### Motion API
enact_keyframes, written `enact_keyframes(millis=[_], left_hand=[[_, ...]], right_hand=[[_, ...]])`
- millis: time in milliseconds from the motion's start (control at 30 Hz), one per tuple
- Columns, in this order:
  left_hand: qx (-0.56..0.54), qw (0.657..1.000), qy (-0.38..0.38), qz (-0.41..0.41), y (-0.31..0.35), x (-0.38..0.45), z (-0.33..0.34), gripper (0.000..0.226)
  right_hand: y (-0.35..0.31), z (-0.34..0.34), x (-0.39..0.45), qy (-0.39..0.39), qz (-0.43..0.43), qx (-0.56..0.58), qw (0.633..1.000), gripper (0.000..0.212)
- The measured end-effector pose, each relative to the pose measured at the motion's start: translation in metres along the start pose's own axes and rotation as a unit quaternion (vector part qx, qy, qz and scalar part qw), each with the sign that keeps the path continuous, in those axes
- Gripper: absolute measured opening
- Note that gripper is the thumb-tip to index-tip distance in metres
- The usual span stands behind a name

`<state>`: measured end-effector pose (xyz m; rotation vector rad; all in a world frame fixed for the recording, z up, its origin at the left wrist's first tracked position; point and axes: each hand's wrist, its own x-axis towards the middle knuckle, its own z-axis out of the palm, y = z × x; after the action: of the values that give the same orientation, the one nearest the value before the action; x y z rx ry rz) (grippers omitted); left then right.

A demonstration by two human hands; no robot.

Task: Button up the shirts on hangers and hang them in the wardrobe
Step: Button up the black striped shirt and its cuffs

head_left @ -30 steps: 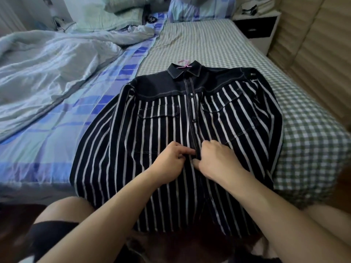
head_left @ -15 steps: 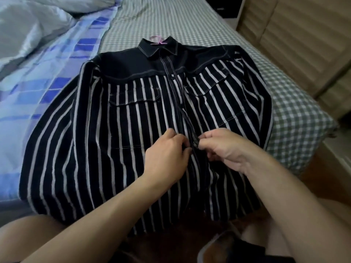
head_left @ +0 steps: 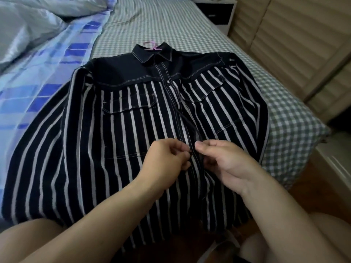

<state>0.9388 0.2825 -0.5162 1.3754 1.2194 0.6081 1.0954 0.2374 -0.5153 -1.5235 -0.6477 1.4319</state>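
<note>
Shirt: dark striped shirt (head_left: 106, 149) lies face-up on the bed (head_left: 171, 25), collar away from the person, hem hanging over the near edge.
Hanger: pink hanger (head_left: 152, 45) sits inside the collar; only its hook shows above it.
Placket: front placket (head_left: 171, 105) looks closed from collar down past the chest pockets; below that the two edges gape slightly where the hands work.
Left hand: left hand (head_left: 165, 164) has fingers curled, thumb and forefinger pinching the left edge of the placket at mid-front.
Right hand: right hand (head_left: 226, 164) pinches the opposite edge, thumb tip just beside the left fingertips, the strip of cloth between them.
Button: too small and dark to make out; I cannot tell whether it is through its hole yet.
Step in hand: judged as fastening a mid-front button, with the lower ones likely to follow.
How to do it well: hold both edges taut and level so the stripes line up, tilt the button edge-on, push it through the hole with one thumb and draw the cloth over it with the other.
Watch for: skipping a hole, which would skew the hem; pulling hard enough to shift the shoulders off the hanger.
Surroundings: blue patterned quilt (head_left: 47, 73) at left, pale slatted wardrobe doors (head_left: 303, 44) at right.
</note>
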Motion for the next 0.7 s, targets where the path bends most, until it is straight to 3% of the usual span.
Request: enact_keyframes(millis=[100, 200, 267, 400, 700], left_hand=[[-0.054, 0.998, 0.021, -0.012, -0.007, -0.001, 0.005, 0.01], [-0.098, 0.994, 0.024, -0.03, -0.011, -0.001, 0.008, 0.007], [-0.134, 0.989, 0.016, -0.055, -0.012, 0.001, 0.007, 0.007], [-0.182, 0.979, -0.004, -0.092, -0.011, 0.005, 0.005, 0.008], [-0.174, 0.981, -0.018, -0.08, -0.011, 0.002, 0.001, 0.007]], right_hand=[[-0.011, -0.011, -0.001, -0.053, 0.004, 0.038, 0.998, 0.032], [-0.012, -0.008, 0.001, -0.057, -0.007, -0.097, 0.994, 0.013], [-0.005, -0.001, 0.005, -0.027, -0.006, -0.158, 0.987, 0.013], [-0.002, -0.001, 0.009, -0.001, 0.007, -0.128, 0.992, 0.013], [0.004, -0.001, 0.005, -0.001, -0.012, -0.088, 0.996, 0.01]])
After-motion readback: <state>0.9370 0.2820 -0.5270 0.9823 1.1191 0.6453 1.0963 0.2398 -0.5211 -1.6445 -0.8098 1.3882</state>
